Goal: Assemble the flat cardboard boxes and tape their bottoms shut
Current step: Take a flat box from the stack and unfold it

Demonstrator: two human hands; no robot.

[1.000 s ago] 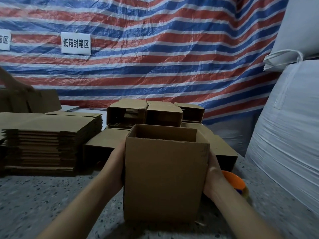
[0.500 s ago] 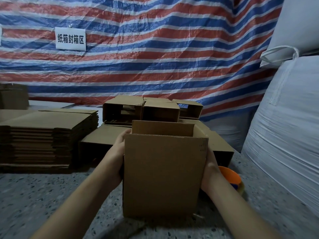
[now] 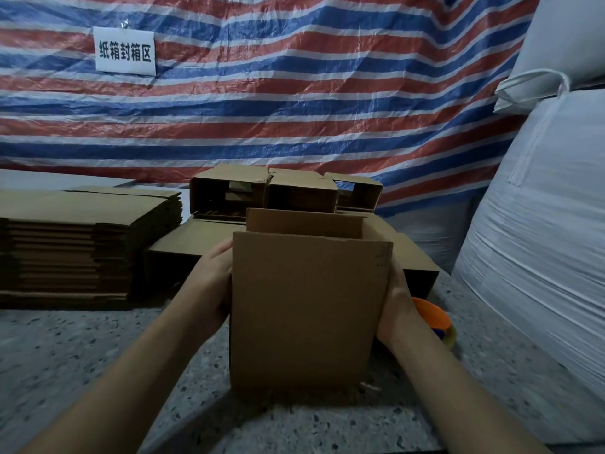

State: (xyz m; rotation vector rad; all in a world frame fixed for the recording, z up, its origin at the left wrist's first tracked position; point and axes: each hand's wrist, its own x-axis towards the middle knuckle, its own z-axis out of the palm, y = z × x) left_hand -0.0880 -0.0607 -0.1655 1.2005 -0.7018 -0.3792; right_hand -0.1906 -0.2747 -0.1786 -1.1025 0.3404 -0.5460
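An upright brown cardboard box (image 3: 304, 309) with its top open stands on the speckled surface (image 3: 82, 348) straight in front of me. My left hand (image 3: 211, 283) holds its left side, thumb at the near edge. My right hand (image 3: 397, 306) holds the right side. The fingers of both hands are hidden behind the box. To the left lies a tall stack of flat cardboard boxes (image 3: 82, 244). An orange tape roll (image 3: 432, 317) peeks out behind my right wrist.
Several assembled boxes (image 3: 302, 194) lie on their sides on top of larger ones behind the held box. Big white sacks (image 3: 540, 240) crowd the right side. A striped tarp (image 3: 294, 93) with a white sign (image 3: 125, 51) closes off the back.
Both hands stay on the box, which sits a little higher and farther off in view. An arm at the far left a second ago is out of view.
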